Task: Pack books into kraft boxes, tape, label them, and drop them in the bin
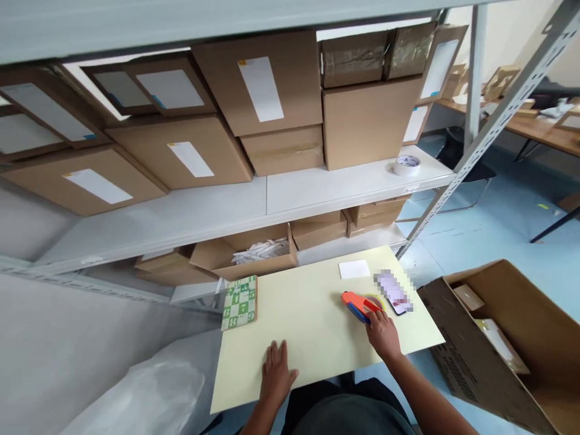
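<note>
My left hand [277, 373] lies flat near the front edge of the pale yellow tabletop [299, 326], fingers stretched out and holding nothing. Over the right part of the top, my right hand [383, 333] is closed round the handle of an orange and blue tape dispenser [356, 301]. A tape roll with a yellow rim [378, 300] shows at the dispenser, partly hidden. Beyond it lies a white card [354, 269]. A phone [393, 293] with a blurred screen lies to the right. At the left edge sits a small green and white box with printed numbers [240, 303].
A metal rack with a grey shelf [217, 208] holds several cardboard boxes [371, 124] and a white tape roll [406, 165]. Below is an open carton [254, 251] of white strips. A large open carton [489, 350] stands right, and plastic sheeting [145, 393] lies left.
</note>
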{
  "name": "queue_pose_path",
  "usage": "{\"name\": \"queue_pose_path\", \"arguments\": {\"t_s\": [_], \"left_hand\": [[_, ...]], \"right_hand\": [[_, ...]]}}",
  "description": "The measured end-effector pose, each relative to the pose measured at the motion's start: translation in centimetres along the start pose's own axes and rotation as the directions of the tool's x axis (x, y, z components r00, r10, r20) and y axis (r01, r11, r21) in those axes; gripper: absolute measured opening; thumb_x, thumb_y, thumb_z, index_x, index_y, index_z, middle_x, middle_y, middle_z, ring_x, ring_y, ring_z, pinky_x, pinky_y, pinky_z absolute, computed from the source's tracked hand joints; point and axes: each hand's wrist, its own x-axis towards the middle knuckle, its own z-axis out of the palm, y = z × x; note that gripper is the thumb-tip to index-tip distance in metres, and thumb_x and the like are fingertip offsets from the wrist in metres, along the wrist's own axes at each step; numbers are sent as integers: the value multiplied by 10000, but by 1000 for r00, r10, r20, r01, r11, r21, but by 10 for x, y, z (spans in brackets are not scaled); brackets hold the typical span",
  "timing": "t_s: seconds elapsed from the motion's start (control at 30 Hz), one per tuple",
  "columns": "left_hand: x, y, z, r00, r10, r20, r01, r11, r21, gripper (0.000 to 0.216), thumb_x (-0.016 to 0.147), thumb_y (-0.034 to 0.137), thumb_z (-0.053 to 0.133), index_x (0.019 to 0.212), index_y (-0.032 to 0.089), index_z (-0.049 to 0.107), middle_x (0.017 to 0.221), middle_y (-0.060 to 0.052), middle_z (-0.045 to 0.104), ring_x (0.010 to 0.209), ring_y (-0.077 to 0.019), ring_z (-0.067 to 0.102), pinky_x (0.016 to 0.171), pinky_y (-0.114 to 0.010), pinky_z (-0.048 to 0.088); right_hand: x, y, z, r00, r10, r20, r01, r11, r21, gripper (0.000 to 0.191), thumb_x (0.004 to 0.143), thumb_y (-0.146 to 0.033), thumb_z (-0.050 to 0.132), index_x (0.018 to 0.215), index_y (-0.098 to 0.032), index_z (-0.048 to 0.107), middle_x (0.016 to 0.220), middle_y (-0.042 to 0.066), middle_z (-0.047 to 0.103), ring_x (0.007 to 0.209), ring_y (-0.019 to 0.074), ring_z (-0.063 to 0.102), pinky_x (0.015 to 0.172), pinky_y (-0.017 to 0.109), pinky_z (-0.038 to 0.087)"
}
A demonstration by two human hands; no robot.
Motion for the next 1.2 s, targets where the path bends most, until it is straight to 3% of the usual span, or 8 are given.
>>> {"name": "queue_pose_path", "arguments": {"t_s": [0.23,0.43,0.63,0.7,0.8,0.93,1.13,1.2], "left_hand": [[-16,2,-15,993,-23,115,43,983,-177,990,776,299,614,1636,150,145,1711,-160,-14,1578,-344,-15,1232,-516,191],[-19,-11,-15,997,-17,73,36,964,-264,963,759,260,620,1625,142,215,1711,-161,28,1579,-354,15,1231,-524,210],[-50,-50,-23,995,83,-54,-99,807,-583,580,905,360,509,1450,168,563,1449,-119,611,1370,-238,537,1151,-324,384],[-72,-75,-25,994,70,-88,-110,742,-661,499,930,331,462,1394,232,616,1160,-59,772,1112,-199,697,1020,-303,489],[-111,-122,-24,981,-28,-194,-129,652,-747,463,931,267,414,1313,222,670,901,-42,792,883,-194,735,896,-315,543],[-157,-205,-17,891,-276,-361,-116,630,-768,432,938,287,398,1254,220,685,1049,-76,768,967,-217,716,918,-351,556],[-178,-344,-6,645,-602,-470,134,695,-706,414,948,331,426,1284,213,636,1285,-97,680,1205,-251,629,1085,-399,480],[-171,-378,-1,649,-649,-398,279,689,-669,417,932,295,462,1310,201,612,1272,-110,683,1254,-262,596,1148,-427,410]], "right_hand": [[-22,23,24,994,-92,-61,88,994,-67,306,929,-206,454,1169,-214,644,1123,140,715,1037,306,661,701,369,485],[-26,21,22,970,-197,-145,185,978,-92,298,942,-286,454,1158,-214,645,1129,135,717,970,305,677,667,373,503],[-25,-16,-6,957,-184,-226,183,983,-23,402,963,-411,457,1228,-161,626,1187,180,691,925,341,679,770,466,554],[-26,-39,-11,961,-181,-208,198,978,64,435,969,-466,433,1214,-170,638,1161,185,686,1024,364,669,826,487,561],[-24,-84,-11,982,-164,-93,180,960,212,468,969,-549,414,1175,-203,654,1156,172,686,1088,372,662,837,493,575],[-13,-162,-7,971,-231,67,183,891,415,446,966,-567,444,1149,-220,655,1162,142,694,1002,323,712,784,444,598],[-6,-287,-2,864,-441,243,221,766,604,388,977,-478,473,1221,-222,631,1178,123,692,900,239,734,753,376,603],[-14,-325,0,811,-516,276,241,724,646,374,977,-440,477,1234,-218,633,1188,128,697,909,236,732,777,377,600]]}}
